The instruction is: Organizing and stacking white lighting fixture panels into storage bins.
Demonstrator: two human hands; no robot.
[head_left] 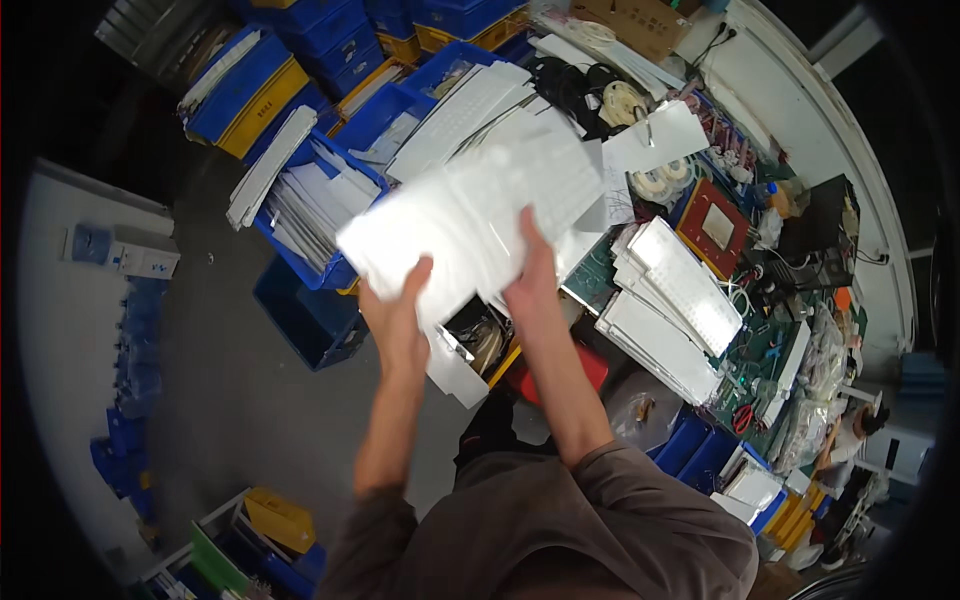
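Observation:
Both my hands hold a flat white panel [455, 215] in front of me, tilted up toward the right. Glare and blur smear its surface, so whether it is one sheet or several I cannot tell. My left hand [397, 320] grips the near left edge, thumb on top and fingers hidden beneath. At the near right edge my right hand [532, 275] has its thumb on the top face. Beyond the held panel lies a stack of similar white panels [455, 120]. To the right, more white panels [685, 290] are piled on the green bench top, some dotted with small marks.
A blue bin [375, 190] full of white strips stands left of the panel, with a dark teal bin [305, 320] on the floor below. Stacked blue and yellow crates [260, 110] stand behind. Tape rolls [660, 180], red scissors [742, 416] and a red-framed board [715, 228] lie rightward.

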